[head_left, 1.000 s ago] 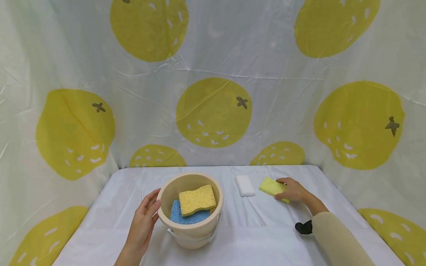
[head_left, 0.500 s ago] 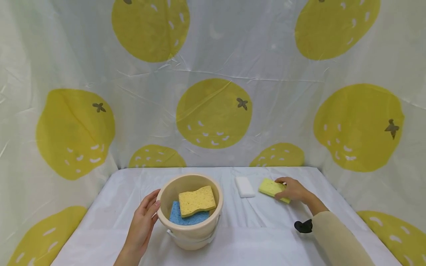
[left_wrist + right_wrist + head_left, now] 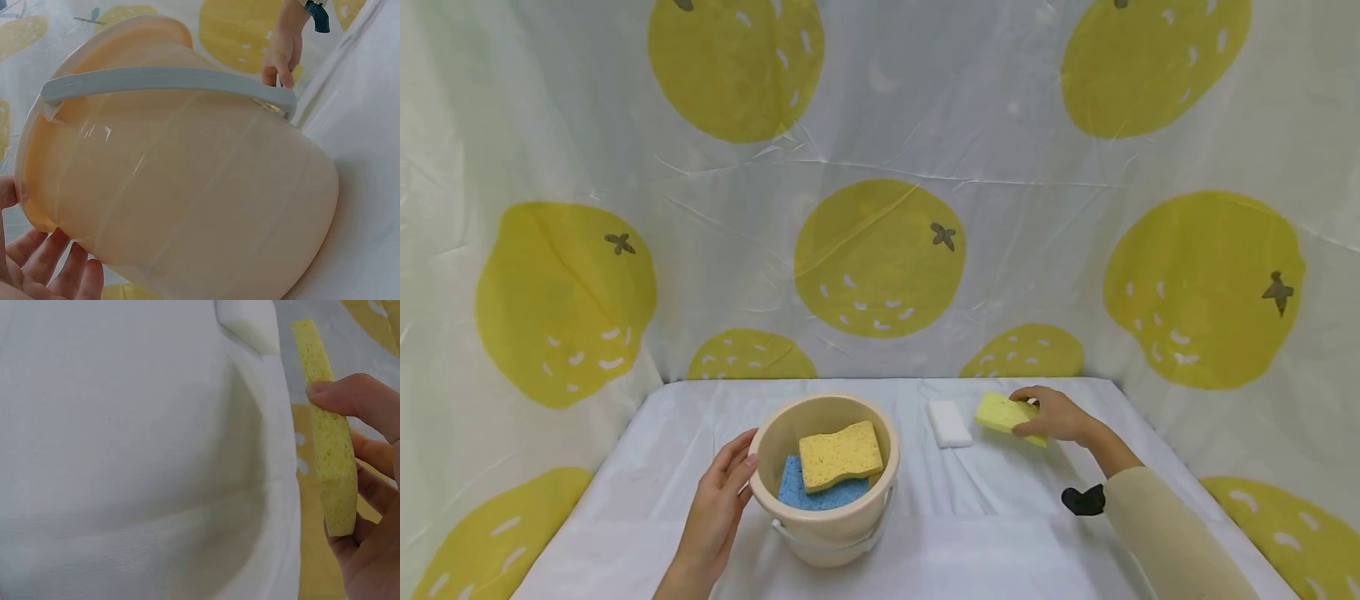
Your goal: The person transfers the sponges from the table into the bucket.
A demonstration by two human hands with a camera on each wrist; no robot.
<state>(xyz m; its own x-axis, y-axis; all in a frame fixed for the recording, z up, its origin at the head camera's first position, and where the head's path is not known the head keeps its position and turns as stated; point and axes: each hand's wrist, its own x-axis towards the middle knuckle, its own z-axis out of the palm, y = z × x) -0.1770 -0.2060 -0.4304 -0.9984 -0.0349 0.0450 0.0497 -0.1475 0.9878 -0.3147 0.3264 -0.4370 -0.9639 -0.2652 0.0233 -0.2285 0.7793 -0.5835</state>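
Note:
My right hand point(image 3: 1056, 415) pinches a pale yellow-green sponge point(image 3: 996, 411) by its edges, thumb on the near side and fingers on the far side. In the right wrist view this sponge point(image 3: 334, 447) stands edge-on over the white cloth, a shadow below it. At the left, my left hand point(image 3: 711, 500) grips the rim of a cream bucket point(image 3: 793, 429), its thumb over the rim and fingers spread along the outside wall. Inside the bucket, a wavy-sided yellow sponge point(image 3: 840, 456) lies on a blue sponge point(image 3: 797, 492); a bit of something tan shows beneath.
A white sponge block point(image 3: 949, 423) lies on the cloth-covered table point(image 3: 985, 550) between the bucket and my right hand. The bucket's pale handle point(image 3: 169, 80) hangs down its front. A curtain point(image 3: 880, 258) printed with yellow fruit encloses the back and sides.
My right hand has lifted the pale yellow-green sponge off the cloth and shifted it slightly left. The left hand keeps its grip on the bucket rim.

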